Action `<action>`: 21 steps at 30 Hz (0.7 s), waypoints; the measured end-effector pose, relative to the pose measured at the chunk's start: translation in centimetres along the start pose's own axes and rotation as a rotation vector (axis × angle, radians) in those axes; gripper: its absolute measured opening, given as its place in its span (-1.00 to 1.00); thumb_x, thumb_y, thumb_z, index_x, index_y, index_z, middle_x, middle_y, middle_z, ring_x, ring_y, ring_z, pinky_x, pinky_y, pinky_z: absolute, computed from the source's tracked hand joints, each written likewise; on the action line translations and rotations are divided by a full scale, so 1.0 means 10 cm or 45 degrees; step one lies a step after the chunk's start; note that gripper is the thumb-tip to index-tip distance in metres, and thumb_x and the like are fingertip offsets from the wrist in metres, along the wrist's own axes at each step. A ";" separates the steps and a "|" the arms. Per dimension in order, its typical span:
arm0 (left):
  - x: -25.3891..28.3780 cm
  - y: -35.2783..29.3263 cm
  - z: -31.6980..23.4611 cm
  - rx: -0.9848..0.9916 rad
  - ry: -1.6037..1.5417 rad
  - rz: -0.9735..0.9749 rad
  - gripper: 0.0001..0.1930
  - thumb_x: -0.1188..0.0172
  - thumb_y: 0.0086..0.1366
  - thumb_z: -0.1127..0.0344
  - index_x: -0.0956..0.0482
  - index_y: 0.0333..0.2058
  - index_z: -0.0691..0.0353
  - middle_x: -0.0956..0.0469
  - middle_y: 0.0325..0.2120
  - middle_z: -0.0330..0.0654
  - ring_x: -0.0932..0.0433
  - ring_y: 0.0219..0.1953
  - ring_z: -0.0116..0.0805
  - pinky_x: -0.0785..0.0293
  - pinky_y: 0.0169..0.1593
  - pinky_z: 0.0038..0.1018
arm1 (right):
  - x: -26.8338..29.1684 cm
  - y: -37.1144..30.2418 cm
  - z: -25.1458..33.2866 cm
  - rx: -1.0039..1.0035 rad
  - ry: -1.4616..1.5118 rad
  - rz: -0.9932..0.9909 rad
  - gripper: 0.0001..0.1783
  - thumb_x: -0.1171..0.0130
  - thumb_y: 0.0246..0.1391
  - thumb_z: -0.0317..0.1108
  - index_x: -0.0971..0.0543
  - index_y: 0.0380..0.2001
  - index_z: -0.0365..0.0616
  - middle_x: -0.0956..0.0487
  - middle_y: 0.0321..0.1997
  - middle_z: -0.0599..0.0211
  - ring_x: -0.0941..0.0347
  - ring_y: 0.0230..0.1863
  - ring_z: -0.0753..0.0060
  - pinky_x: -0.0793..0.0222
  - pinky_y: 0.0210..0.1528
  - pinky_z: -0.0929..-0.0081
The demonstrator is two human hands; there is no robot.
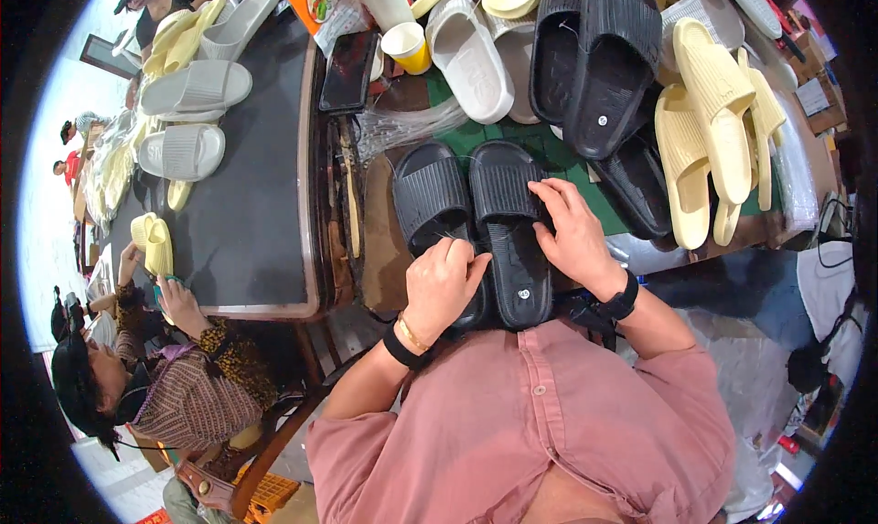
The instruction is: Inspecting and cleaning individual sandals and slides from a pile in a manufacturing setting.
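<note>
Two black slide sandals [428, 190] lie side by side in front of me, soles down, with ribbed straps toward the far end. My left hand [445, 284] is closed over the left one, thumb against curled fingers. A fine pale strand shows by its fingertips, but what it grips is hidden. My right hand [576, 233] rests at the right edge of the other black slide [505, 187], fingertips touching the strap and thumb apart from them. A small white round sticker [524, 294] is on that slide's heel.
Beyond lie larger black slides [599, 67], a white slide [468, 58] and yellow slides [718, 112]. Clear plastic ties [402, 126], a phone [348, 71] and a yellow cup [407, 47] are left of them. A co-worker [174, 387] handles yellow slides at the dark table [251, 186].
</note>
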State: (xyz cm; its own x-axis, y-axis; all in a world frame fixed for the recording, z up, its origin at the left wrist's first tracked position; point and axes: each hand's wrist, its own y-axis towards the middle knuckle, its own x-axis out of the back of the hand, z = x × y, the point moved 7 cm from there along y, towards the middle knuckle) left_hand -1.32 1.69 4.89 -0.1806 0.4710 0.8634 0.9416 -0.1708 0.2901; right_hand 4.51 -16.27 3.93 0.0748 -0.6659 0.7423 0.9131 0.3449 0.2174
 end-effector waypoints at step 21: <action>-0.38 0.11 -0.13 -0.108 0.195 0.266 -0.89 -0.19 0.22 0.32 -0.46 -0.39 0.17 -0.50 -0.60 -0.13 -0.58 -0.54 -0.16 -0.52 -0.48 -0.30 | 0.02 -0.01 -0.01 0.033 -0.002 0.067 -0.32 -0.29 -0.08 -0.41 -0.36 0.17 -0.15 -0.35 0.16 0.09 -0.37 0.15 -0.04 -0.40 0.13 0.20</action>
State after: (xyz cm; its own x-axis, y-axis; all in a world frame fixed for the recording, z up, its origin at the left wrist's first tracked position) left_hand 0.04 -1.45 2.49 -0.0316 0.2826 0.9587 0.9370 -0.3256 0.1268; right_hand 4.44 -16.51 3.96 0.1216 -0.6454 0.7541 0.8973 0.3963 0.1945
